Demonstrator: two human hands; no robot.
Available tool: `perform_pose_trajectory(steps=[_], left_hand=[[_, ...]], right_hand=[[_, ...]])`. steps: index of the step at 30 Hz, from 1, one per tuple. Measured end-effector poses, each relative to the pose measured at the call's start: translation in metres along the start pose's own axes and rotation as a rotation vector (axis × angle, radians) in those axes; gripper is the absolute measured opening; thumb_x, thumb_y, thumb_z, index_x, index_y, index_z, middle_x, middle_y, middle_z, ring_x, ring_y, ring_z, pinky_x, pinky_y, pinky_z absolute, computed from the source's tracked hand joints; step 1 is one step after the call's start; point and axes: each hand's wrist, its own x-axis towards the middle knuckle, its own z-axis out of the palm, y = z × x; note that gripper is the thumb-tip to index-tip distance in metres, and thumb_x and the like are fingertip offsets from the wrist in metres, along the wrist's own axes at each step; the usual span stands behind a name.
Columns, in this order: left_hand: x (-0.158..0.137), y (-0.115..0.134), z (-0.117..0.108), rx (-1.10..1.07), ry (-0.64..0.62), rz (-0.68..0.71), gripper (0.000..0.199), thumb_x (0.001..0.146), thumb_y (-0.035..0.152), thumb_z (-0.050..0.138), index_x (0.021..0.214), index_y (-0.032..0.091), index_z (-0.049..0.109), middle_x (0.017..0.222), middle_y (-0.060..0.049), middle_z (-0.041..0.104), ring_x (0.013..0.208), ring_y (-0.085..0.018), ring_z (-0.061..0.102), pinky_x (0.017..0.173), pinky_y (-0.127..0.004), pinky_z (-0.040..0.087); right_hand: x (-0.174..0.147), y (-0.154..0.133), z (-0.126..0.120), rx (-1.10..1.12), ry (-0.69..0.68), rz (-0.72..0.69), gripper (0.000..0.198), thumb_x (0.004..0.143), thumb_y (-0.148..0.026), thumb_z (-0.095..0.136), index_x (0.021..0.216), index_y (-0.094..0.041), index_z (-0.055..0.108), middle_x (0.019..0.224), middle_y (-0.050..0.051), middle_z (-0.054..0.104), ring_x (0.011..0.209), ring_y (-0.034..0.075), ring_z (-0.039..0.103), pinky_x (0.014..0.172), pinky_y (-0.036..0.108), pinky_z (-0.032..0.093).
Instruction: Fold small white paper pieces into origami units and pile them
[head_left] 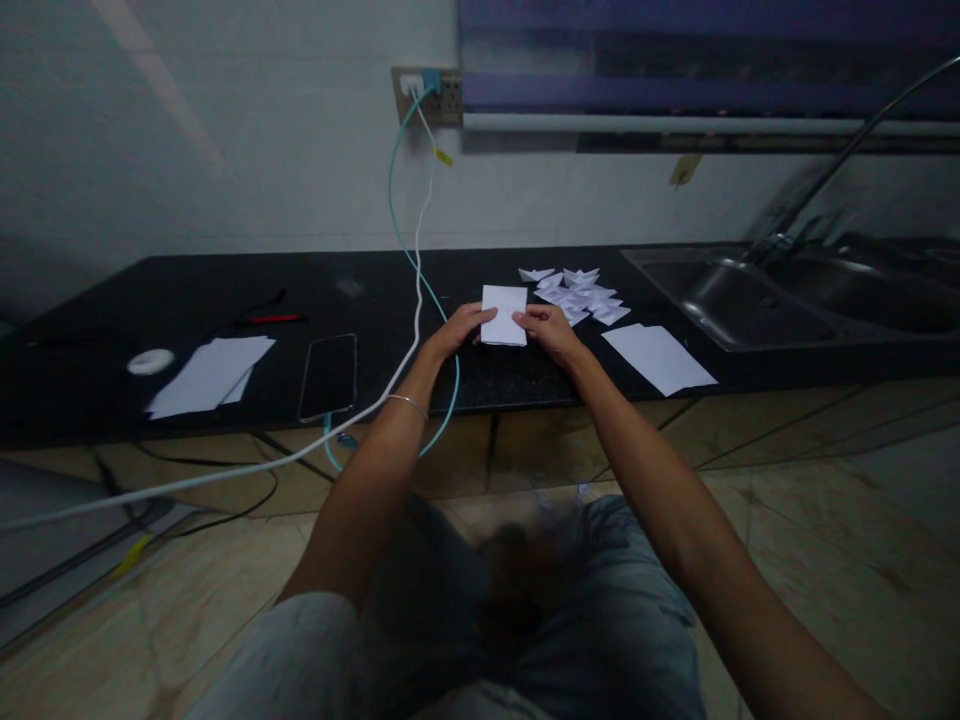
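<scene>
A folded sheet of white paper is held between my two hands, just above the black countertop. My left hand pinches its left edge, thumb on the front face. On the opposite edge my right hand grips it the same way; the fingers behind the paper are mostly hidden. Close behind my right hand lies a heap of folded paper boats. Flat white sheets rest on the counter to the right of that hand.
More white sheets, a phone and a white roll lie on the counter at left. White and teal cables run from the wall outlet across the counter near my left arm. A steel sink is at right.
</scene>
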Motion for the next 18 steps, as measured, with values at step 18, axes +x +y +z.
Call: perform_pose_trajectory(steps=[18], left_hand=[[0.0036, -0.0041, -0.0068, -0.099, 0.114, 0.082, 0.032, 0.061, 0.026, 0.066, 0.089, 0.009, 0.068, 0.065, -0.001, 0.063, 0.048, -0.008, 0.051, 0.041, -0.018, 0.030]], right_hand=[[0.0025, 0.0030, 0.0001, 0.065, 0.023, 0.047, 0.015, 0.067, -0.030, 0.064, 0.065, -0.014, 0.064, 0.052, -0.004, 0.047, 0.051, 0.009, 0.038, 0.050, 0.024, 0.025]])
